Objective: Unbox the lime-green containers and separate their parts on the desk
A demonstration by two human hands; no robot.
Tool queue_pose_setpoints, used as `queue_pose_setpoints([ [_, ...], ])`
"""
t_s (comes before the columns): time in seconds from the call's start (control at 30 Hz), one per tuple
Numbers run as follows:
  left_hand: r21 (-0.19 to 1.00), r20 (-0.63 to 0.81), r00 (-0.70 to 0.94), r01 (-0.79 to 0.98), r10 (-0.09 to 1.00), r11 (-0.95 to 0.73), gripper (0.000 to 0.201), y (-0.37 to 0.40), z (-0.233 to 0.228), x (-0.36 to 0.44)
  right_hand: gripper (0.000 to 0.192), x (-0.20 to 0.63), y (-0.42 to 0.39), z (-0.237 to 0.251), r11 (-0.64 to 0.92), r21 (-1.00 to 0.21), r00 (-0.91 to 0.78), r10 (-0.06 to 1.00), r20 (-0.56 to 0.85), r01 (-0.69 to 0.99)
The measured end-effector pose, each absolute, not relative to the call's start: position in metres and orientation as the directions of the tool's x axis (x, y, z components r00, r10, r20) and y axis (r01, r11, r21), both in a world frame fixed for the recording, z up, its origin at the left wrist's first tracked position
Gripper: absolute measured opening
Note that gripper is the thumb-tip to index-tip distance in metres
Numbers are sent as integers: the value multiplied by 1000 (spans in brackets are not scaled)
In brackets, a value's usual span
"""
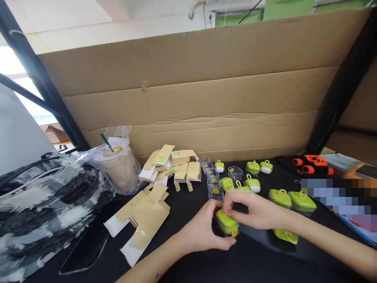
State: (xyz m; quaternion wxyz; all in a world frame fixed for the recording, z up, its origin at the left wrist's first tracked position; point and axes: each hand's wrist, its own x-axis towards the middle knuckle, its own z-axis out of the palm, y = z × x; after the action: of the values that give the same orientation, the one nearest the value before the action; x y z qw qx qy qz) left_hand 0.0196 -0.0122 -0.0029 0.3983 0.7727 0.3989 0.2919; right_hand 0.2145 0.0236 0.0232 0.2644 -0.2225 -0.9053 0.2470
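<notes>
Now both hands, left (203,232) and right (256,212), clasp the green box (226,221); bare table (235,263) nearer the edge.

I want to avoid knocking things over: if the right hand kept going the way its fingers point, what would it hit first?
The right hand points left, so beyond the green box it grips it would likely first meet the left hand, already touching that box.

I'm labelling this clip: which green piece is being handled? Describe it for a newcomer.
Start at the big cardboard wall, then drop to the black table below. Near its front edge, the left hand and right hand meet around one green-lidded clear case, the only one off the table.
</notes>
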Motion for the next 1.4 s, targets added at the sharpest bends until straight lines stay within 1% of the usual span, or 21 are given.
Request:
queue_pose_setpoints([
  [0.07,787,155,487,465,859,-406,49,-13,-2,21,9,214,22,22,786,-548,-761,533,370,284],
  [0.13,748,179,474,504,862,-432,46,-14,0,21,10,216,22,23,796,-533,-758,529,381,288],
  [0.23,774,148,418,515,896,-368,47,-17,7,19,10,220,24,28,805,-537,-757,510,409,252],
  [0.3,797,111,384,516,916,-313,44,-19,14,17,10,221,26,29,809,-546,-752,497,434,220],
  [0.4,807,85,351,524,932,-271,40,-20,25,14,10,219,27,29,809,-553,-714,506,483,199],
  [0.47,801,93,331,535,939,-267,39,-19,31,11,9,218,26,32,812,-551,-683,514,518,193],
  [0.53,781,100,319,562,943,-273,38,-18,34,6,9,221,28,40,816,-547,-607,534,588,187],
  [0.6,772,104,312,574,944,-275,36,-15,33,2,10,231,36,53,810,-549,-464,574,675,204],
  [0.63,776,103,314,568,944,-273,37,-13,32,-1,11,240,43,61,797,-559,-379,601,703,227],
  [0.67,785,96,321,557,942,-270,37,-12,29,-3,12,249,51,69,781,-567,-329,625,708,261],
  [0.7,793,85,333,547,939,-266,37,-10,27,-5,14,261,61,76,756,-579,-305,653,693,304],
  [0.77,779,51,372,566,927,-270,36,-8,23,-7,22,285,82,84,670,-586,-320,738,595,456],
  [0.8,758,30,388,592,921,-274,35,-8,22,-7,24,296,92,85,627,-554,-348,772,531,547],
  [0.9,693,-6,390,665,921,-277,32,-8,21,-6,23,324,114,73,573,-485,-369,811,454,660],
  [1.0,692,-8,363,675,932,-257,32,-9,20,-3,17,341,123,51,535,-438,-388,838,382,723],
  [1.1,731,5,352,637,936,-244,35,-10,16,1,16,349,127,32,509,-407,-426,860,280,759],
  [1.17,780,19,347,582,938,-231,44,-11,13,4,17,351,129,28,499,-390,-451,866,214,773],
  [1.23,807,51,368,532,928,-255,57,-10,8,6,17,353,133,30,487,-369,-461,872,164,791],
  [1.3,803,89,409,510,908,-309,61,-10,4,8,19,351,138,35,461,-335,-433,887,158,822],
  [1.4,796,127,438,490,890,-356,62,-9,-4,12,29,342,149,39,377,-275,-326,921,215,884],
])
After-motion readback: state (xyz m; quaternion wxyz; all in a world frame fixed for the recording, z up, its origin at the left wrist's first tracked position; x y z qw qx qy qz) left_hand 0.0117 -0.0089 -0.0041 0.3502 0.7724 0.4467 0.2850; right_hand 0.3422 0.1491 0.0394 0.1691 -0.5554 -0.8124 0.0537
